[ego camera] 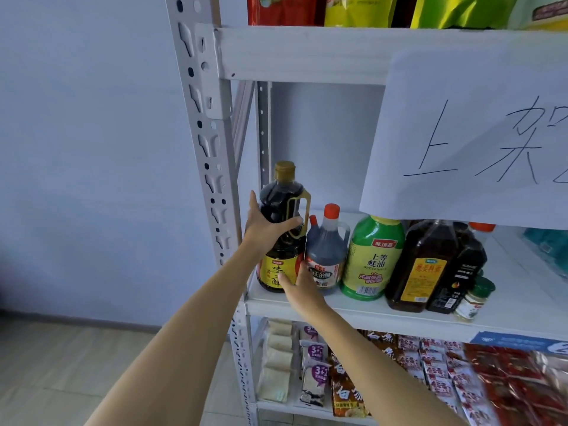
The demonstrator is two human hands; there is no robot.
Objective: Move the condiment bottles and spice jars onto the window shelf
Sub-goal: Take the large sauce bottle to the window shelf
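Gripping the soy sauce bottle (281, 241) at the shelf's (384, 315) left end, the left hand (264, 232) curls round its middle; the right hand (299, 290), fingers straight, touches its label beside the vinegar bottle (325, 256).

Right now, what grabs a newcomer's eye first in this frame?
The tall dark soy sauce bottle at the left end of the white shelf, gripped by the left hand with the right hand at its base. Next, the bright green oyster sauce bottle mid-row, and the handwritten paper sign hanging over the shelf's right side.
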